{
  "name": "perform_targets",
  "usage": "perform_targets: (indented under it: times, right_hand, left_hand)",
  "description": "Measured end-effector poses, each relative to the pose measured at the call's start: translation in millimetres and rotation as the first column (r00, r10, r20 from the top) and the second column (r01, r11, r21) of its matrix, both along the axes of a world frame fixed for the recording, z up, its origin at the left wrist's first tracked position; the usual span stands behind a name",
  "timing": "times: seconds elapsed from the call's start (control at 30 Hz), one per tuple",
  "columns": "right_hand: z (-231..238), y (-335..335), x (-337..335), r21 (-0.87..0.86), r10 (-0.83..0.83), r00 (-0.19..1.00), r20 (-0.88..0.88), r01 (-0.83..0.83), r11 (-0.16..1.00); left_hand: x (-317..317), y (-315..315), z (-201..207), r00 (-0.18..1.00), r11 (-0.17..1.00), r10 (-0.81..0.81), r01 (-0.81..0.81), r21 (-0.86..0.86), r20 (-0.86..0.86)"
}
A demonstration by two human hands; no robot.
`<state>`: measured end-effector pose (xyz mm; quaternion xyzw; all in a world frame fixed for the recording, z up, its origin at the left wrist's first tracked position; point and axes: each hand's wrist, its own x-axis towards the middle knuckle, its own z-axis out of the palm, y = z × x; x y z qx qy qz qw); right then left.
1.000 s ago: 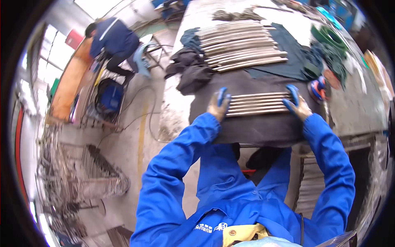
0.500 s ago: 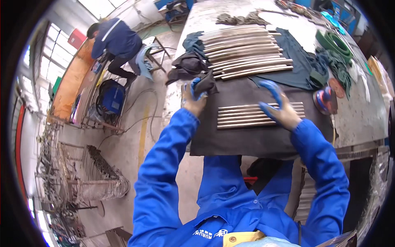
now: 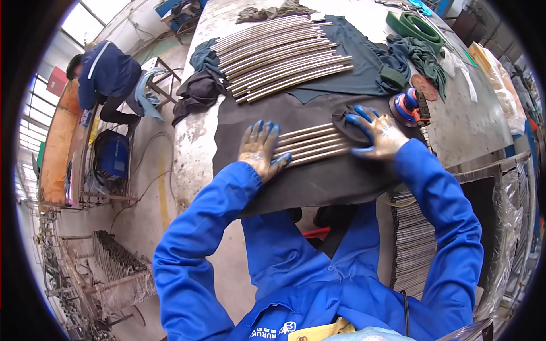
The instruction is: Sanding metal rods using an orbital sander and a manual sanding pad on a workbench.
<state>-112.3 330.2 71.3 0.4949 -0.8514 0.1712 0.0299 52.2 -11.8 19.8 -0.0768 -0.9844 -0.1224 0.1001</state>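
Observation:
Several short metal rods (image 3: 311, 144) lie side by side on a dark mat (image 3: 318, 186) in front of me. My left hand (image 3: 259, 152), gloved with blue fingertips, rests at the rods' left ends with fingers flat and slightly apart. On their right part lies a bunched dark rag (image 3: 348, 127), with my gloved right hand (image 3: 382, 135) curved over it and its thumb on the near side. The rag and hand hide the rods' right ends. Beyond the mat, a larger row of longer metal rods (image 3: 281, 54) sits on dark green cloth (image 3: 364, 59).
To the right stand a handheld sander (image 3: 405, 108) with its hose and a reddish-brown disc (image 3: 424, 87). A coiled green belt (image 3: 414, 27) lies farther back. Crumpled dark cloth (image 3: 196, 94) sits at the table's left edge. Another person (image 3: 108, 79) bends over a bench at far left.
The dark rag that was at my left hand is now under my right hand on the rods. My left hand has come down to the rods' left ends. The view has shifted.

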Motion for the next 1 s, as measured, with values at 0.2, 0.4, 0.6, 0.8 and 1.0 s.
perform_targets:
  times: [0.2, 0.4, 0.6, 0.8, 1.0]
  right_hand:
    - [-14.7, 22.4, -29.0, 0.124, -0.021, 0.943, 0.333, -0.022, 0.992]
    - [-30.3, -111.6, 62.8, 0.03, -0.018, 0.996, -0.088, 0.021, 0.999]
    - [-41.3, -103.5, 45.5, -0.006, 0.08, 0.983, -0.165, -0.082, 0.997]
    - [-38.7, 14.0, -7.8, 0.164, -0.372, 0.906, -0.202, 0.405, 0.899]
    - [-12.1, 24.4, -9.8, 0.42, -0.526, 0.829, -0.191, 0.554, 0.719]
  left_hand:
    - [-7.3, 2.6, -16.1, 0.998, 0.989, 0.006, 0.003, -0.148, 0.058]
    - [-6.2, 5.1, -15.9, 1.0, 0.988, -0.028, 0.026, -0.153, -0.014]
    - [-7.5, -0.4, -19.9, 0.998, 0.987, -0.07, 0.07, -0.143, 0.002]
    - [-8.3, 6.1, -4.4, 0.998, 0.986, -0.05, 0.054, -0.16, 0.029]
    - [-6.2, 6.1, -8.7, 0.998, 0.989, -0.056, 0.059, -0.136, 0.024]
